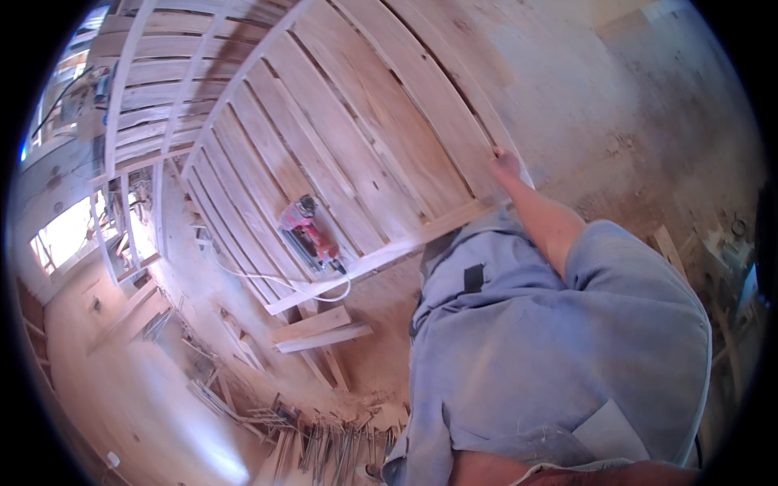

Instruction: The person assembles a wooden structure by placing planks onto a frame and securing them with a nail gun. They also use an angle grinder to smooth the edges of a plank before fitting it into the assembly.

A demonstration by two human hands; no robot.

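Observation:
A large slatted wooden panel [381,154], made of pale boards fixed across rails, slants over the upper middle of the head view. At its right end my right hand [506,165] is closed on the outermost board, fingers curled at the edge, with the bare forearm reaching out of a blue-grey sleeve. A red and black nail gun [301,229] lies on the slats near the panel's lower left, well apart from my hand. From its end a white hose [284,281] loops over the panel's edge. My left hand is out of sight.
Another slatted wooden frame [174,73] stands at the far left. Short boards [320,328] lie below the panel's lower corner. Several thin sticks and offcuts [328,445] are heaped at the bottom on the dusty floor [121,397]. More scraps [733,251] lie at right.

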